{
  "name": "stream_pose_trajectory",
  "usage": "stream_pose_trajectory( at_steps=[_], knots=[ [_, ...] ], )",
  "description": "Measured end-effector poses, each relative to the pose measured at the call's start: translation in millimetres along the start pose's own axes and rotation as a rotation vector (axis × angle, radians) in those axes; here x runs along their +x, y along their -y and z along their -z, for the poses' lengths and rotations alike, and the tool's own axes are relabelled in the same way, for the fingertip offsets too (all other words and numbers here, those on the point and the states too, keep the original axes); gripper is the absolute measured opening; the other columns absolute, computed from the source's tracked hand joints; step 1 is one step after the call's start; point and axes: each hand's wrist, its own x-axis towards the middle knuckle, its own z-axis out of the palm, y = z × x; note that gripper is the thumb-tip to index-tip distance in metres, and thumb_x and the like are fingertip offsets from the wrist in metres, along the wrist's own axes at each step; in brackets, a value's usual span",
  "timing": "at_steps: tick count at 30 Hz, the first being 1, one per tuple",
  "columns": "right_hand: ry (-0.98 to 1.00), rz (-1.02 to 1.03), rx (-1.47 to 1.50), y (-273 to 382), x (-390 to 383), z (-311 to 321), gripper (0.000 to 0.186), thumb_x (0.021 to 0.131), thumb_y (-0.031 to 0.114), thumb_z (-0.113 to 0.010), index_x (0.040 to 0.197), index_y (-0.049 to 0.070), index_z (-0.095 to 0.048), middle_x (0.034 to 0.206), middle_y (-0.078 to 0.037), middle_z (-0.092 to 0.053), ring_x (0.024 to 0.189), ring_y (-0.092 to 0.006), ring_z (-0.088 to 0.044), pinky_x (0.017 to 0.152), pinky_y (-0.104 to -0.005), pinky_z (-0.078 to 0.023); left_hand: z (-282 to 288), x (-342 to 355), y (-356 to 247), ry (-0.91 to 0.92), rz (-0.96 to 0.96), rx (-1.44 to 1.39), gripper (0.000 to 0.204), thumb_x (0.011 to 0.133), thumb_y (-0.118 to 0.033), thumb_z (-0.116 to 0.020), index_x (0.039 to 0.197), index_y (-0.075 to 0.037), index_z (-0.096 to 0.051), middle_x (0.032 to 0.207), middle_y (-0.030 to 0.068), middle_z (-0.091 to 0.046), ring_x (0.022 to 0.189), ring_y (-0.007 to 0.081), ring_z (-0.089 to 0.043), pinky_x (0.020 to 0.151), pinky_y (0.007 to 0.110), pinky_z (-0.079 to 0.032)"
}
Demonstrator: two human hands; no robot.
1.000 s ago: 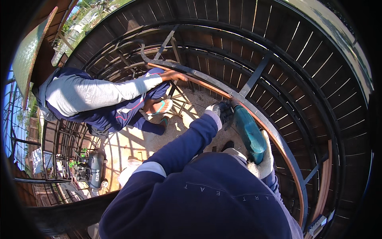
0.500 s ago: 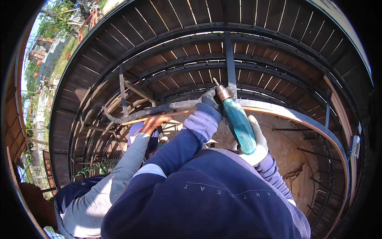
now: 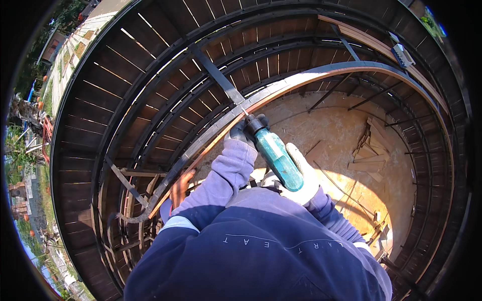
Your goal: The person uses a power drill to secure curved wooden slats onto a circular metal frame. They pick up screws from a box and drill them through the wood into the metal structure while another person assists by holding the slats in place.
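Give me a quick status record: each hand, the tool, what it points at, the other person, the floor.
left hand: gloved, around the drill's front, near the chuck
right hand: pale-gloved, on the drill's rear
tool: teal drill
bit: tip at the curved rail with a brown strip along its inner edge; contact unclear
other person: bare hand at the strip, left of the drill
floor: wooden pieces to the right

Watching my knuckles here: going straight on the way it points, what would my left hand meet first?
Probably the thin wooden strip along the inner edge of the curved grey rail, just ahead of your left hand on the drill; depth is hard to judge.
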Motion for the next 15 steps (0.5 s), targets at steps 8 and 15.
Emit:
stream_pose_trajectory(
  at_steps=[8, 15],
  knots=[
    [0.026, -0.023, 0.067, 20, -20, 18, 0.103, 0.071, 0.018, -0.088, 0.155, -0.001, -0.031, 0.154, -0.018, -0.045, 0.138, -0.0233, -0.048, 0.112, -0.0353, -0.041, 3, -17, 16, 0.001, -0.042, 0.081, 0.036, 0.103, -0.025, -0.041, 0.124, 0.000, -0.055, 0.118, 0.0296, -0.065, 0.104, 0.0445, -0.066, 0.092, 0.060, -0.055],
    [-0.065, 0.421, -0.439, 8, -19, 26, 0.081, 0.070, 0.023, -0.083, 0.143, 0.005, -0.051, 0.120, -0.019, -0.064, 0.107, -0.0356, -0.066, 0.093, -0.0402, -0.053, 48, -9, -10, 0.220, 0.092, 0.145, 0.037, 0.093, -0.028, -0.052, 0.117, -0.001, -0.062, 0.106, 0.0181, -0.066, 0.090, 0.0369, -0.064, 0.081, 0.054, -0.056]
  ],
)
